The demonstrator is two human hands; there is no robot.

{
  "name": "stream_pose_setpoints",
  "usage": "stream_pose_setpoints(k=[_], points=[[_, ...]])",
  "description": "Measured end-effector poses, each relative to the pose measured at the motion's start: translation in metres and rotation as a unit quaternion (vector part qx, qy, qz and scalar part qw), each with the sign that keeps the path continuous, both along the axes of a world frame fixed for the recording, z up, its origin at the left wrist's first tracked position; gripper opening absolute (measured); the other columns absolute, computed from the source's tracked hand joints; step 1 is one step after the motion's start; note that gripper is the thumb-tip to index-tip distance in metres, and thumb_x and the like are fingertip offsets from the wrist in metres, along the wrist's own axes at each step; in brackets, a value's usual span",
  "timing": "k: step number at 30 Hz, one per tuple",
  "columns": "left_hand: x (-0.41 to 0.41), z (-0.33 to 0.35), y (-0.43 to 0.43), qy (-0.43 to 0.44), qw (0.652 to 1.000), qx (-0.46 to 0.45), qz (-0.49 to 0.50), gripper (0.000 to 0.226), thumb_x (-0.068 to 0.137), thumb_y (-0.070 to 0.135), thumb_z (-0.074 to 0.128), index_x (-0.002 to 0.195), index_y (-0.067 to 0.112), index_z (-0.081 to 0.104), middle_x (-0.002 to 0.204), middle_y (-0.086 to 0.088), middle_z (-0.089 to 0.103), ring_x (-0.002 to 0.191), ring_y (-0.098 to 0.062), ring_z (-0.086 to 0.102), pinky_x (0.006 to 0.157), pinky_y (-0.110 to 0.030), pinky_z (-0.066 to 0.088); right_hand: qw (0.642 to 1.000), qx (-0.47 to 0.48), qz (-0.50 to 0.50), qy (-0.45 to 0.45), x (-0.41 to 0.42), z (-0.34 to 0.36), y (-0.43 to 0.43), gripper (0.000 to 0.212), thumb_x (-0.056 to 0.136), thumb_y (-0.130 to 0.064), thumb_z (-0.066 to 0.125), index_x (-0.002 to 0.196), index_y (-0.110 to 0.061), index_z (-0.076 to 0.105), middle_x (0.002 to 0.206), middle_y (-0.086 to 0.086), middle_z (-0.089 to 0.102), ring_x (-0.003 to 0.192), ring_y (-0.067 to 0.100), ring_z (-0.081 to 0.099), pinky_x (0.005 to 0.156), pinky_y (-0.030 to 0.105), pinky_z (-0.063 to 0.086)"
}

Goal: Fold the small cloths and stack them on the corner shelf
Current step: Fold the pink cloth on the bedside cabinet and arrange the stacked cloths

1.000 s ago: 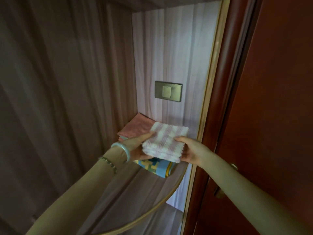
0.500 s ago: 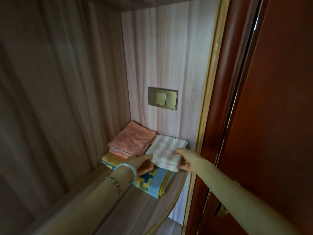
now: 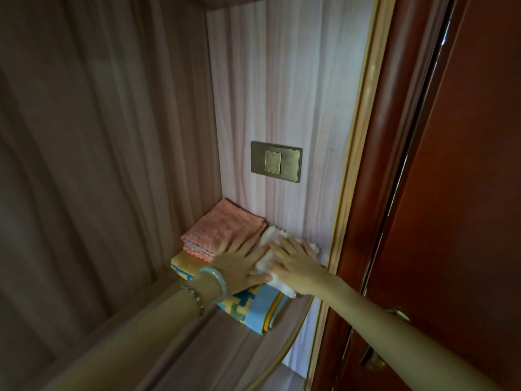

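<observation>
Head view, field notes.

- Door [image 3: 465, 193]: dark red and to the right of the right forearm. It plays no part in the task.
- Corner shelf [image 3: 231, 359]: pale wood with a curved front rim, running under both forearms.
- Patterned towel [image 3: 262, 309]: blue and yellow, folded, lying on the shelf below both wrists. It is the bottom layer.
- Pink cloths [image 3: 222, 230]: a folded stack on the towel, just beyond the left fingertips and tucked into the corner.
- White cloth [image 3: 270, 237]: folded, lying on the towel against the pink stack and under both palms. Its long axis runs away from the wrists toward the back wall.
- Left hand [image 3: 239, 262]: flat, with fingers spread and straight. It presses the cloth's left edge and its outer fingers overlap the pink stack. It grips nothing.
- Right hand [image 3: 297, 263]: flat and splayed in the same way. It covers more of the cloth and is the nearer hand for any final nudge.
- Switch plate [image 3: 276, 161]: on the wall, well above both hands.
- Bangle [image 3: 215, 280] and bead bracelet [image 3: 194, 299]: on the left wrist.

Change from a second ago: the white cloth was held in the air, pinched at both sides. Half a second ago it was coming down onto the towel with the pinch still on. Now it lies flat and both pinches have given way to flat pressing. My judgement is that this cloth is placed and only the smoothing is left.
</observation>
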State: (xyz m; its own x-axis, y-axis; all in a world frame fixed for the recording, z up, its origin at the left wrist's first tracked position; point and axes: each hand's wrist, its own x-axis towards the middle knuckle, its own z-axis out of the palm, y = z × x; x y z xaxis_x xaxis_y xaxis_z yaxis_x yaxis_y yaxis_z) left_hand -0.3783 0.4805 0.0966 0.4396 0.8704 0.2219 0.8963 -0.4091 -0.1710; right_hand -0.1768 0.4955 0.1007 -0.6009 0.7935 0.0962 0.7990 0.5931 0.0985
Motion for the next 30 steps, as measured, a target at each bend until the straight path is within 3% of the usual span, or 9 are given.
stream_pose_setpoints(k=[3,5,7,11,14,19,23,26,30], points=[[0.001,0.002,0.000,-0.005,1.000,-0.019,-0.002,0.084,0.084,0.075,0.001,0.142,0.028,0.039,0.143,-0.001,0.047,0.133,-0.027,0.042,0.114,-0.048,0.016,0.998,-0.030,0.012,-0.056,-0.005,0.005,0.008,0.056,0.083,-0.044,0.026,0.117,-0.020,0.063,0.139,0.018,0.050,0.128,0.044,0.045,0.096,0.063,0.039],[-0.003,0.013,0.002,-0.079,0.995,-0.052,0.002,0.092,0.074,0.081,-0.002,0.148,0.032,0.025,0.155,0.003,0.025,0.143,-0.023,0.021,0.116,-0.045,0.008,0.999,-0.010,-0.015,0.041,-0.008,0.009,0.015,0.068,0.089,-0.050,0.012,0.149,-0.021,0.028,0.159,0.012,0.015,0.147,0.031,0.010,0.115,0.051,0.008],[-0.013,0.021,0.011,-0.152,0.987,-0.032,0.040,0.096,0.073,0.084,-0.006,0.147,0.032,0.025,0.153,0.002,0.027,0.141,-0.022,0.023,0.115,-0.046,0.013,0.995,-0.024,-0.036,0.085,-0.013,0.020,0.023,0.058,0.100,-0.046,0.021,0.153,-0.025,0.008,0.161,0.006,-0.003,0.148,0.021,-0.007,0.117,0.042,-0.006],[-0.042,0.033,0.021,-0.068,0.991,-0.028,0.112,0.097,0.075,0.073,-0.015,0.150,0.022,0.019,0.157,-0.006,0.021,0.145,-0.028,0.016,0.116,-0.054,0.007,0.997,-0.022,-0.009,0.072,-0.024,0.012,0.032,0.062,0.099,-0.051,0.022,0.152,-0.029,-0.001,0.161,0.006,-0.006,0.148,0.021,-0.010,0.117,0.039,-0.008],[-0.051,0.020,0.021,0.075,0.992,-0.078,0.069,0.063,0.093,0.051,0.022,0.137,0.008,0.034,0.132,-0.024,0.053,0.119,-0.049,0.050,0.095,-0.065,0.036,0.998,-0.042,-0.011,0.039,-0.033,-0.004,0.034,0.072,0.087,-0.061,0.000,0.152,-0.030,-0.002,0.161,0.008,-0.005,0.148,0.023,-0.007,0.117,0.040,-0.007],[-0.056,0.023,0.024,0.042,0.994,-0.077,0.062,0.058,0.084,0.049,0.033,0.131,0.016,0.039,0.125,-0.020,0.060,0.111,-0.046,0.058,0.084,-0.063,0.046,0.995,-0.083,-0.011,0.048,-0.034,0.019,0.030,0.059,0.101,-0.047,0.020,0.153,-0.028,0.000,0.161,0.006,-0.007,0.148,0.022,-0.008,0.119,0.041,-0.005],[-0.058,0.033,0.019,0.020,0.992,-0.069,0.104,0.092,0.080,0.069,-0.019,0.147,0.027,0.027,0.156,-0.006,0.023,0.143,-0.033,0.020,0.111,-0.062,0.016,0.993,-0.075,0.014,0.089,-0.048,0.044,0.023,0.055,0.103,-0.045,0.020,0.153,-0.030,0.003,0.162,0.005,-0.002,0.148,0.021,-0.005,0.119,0.045,-0.001],[-0.054,0.020,0.019,-0.036,0.991,-0.034,0.121,0.081,0.091,0.062,-0.006,0.144,0.019,0.038,0.150,-0.009,0.038,0.138,-0.036,0.032,0.107,-0.058,0.025,0.995,-0.095,0.000,0.034,-0.061,0.028,0.029,0.056,0.102,-0.047,0.017,0.152,-0.031,0.000,0.161,0.006,-0.004,0.148,0.025,-0.007,0.119,0.048,-0.002],[-0.057,0.015,0.014,-0.137,0.973,-0.056,0.179,0.080,0.083,0.072,0.014,0.151,0.030,0.011,0.159,0.002,0.011,0.146,-0.019,0.005,0.117,-0.042,0.001,0.995,-0.095,-0.017,0.040,-0.065,0.014,0.034,0.057,0.100,-0.049,0.018,0.152,-0.032,0.002,0.162,0.005,-0.002,0.148,0.023,-0.007,0.118,0.048,-0.005]])
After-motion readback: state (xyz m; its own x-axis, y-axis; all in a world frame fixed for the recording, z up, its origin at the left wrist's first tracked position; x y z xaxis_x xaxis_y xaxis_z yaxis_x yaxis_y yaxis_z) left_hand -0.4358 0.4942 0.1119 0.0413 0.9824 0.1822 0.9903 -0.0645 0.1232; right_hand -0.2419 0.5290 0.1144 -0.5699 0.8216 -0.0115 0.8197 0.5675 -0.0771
